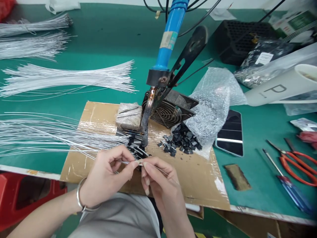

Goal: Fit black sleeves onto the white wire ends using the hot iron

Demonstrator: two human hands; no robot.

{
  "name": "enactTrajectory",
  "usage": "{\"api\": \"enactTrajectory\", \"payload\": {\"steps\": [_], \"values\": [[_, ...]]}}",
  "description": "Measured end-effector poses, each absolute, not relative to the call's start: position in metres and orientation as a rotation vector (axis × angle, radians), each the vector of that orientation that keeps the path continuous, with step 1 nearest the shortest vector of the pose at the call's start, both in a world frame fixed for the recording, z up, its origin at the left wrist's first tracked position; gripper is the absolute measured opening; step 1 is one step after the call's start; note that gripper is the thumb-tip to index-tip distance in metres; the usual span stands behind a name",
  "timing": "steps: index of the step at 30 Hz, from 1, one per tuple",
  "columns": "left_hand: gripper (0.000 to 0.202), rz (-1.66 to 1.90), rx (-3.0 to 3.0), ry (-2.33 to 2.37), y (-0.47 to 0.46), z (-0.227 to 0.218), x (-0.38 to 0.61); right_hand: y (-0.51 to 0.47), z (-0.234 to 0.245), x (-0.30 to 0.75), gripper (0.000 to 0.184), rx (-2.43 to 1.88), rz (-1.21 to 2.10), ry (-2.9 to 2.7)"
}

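Observation:
My left hand pinches a thin grey wire between thumb and forefinger, near the front of the cardboard sheet. Fingertip to fingertip with it, my right hand grips the same wire, and a thin strand slants out over its fingers. Whatever sits right at the pinch is mostly covered by my fingertips. Just beyond lie wires with small black pieces at their right ends. A blue-handled soldering iron is mounted above, its tip pointing down by a pale block. Small black connectors spill from a bubble-wrap bag.
A fan stands behind the iron. Bundled wires lie at the left. On the right are a phone, a brown pad, a screwdriver, orange-handled scissors and a white cup. The cardboard reaches the table's front edge.

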State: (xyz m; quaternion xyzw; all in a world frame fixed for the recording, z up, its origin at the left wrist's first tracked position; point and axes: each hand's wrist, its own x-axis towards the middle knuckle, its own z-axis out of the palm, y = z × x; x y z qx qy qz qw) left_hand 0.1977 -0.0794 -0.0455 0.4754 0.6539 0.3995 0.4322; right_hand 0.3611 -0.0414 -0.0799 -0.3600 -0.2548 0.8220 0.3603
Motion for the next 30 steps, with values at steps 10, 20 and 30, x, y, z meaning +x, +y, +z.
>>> {"api": "enactTrajectory", "payload": {"steps": [10, 20, 30], "values": [[0.017, 1.123, 1.315, 1.725, -0.085, -0.054, 0.206, -0.043, -0.078, 0.351, 0.022, -0.949, 2.042, -0.562], [0.018, 1.127, 1.165, 1.694, -0.082, -0.054, 0.210, -0.044, -0.078, 0.348, 0.026, -0.933, 2.043, -0.535], [0.021, 1.191, 1.200, 1.722, -0.086, -0.055, 0.214, -0.045, -0.076, 0.344, 0.029, -0.962, 2.013, -0.486]]}}
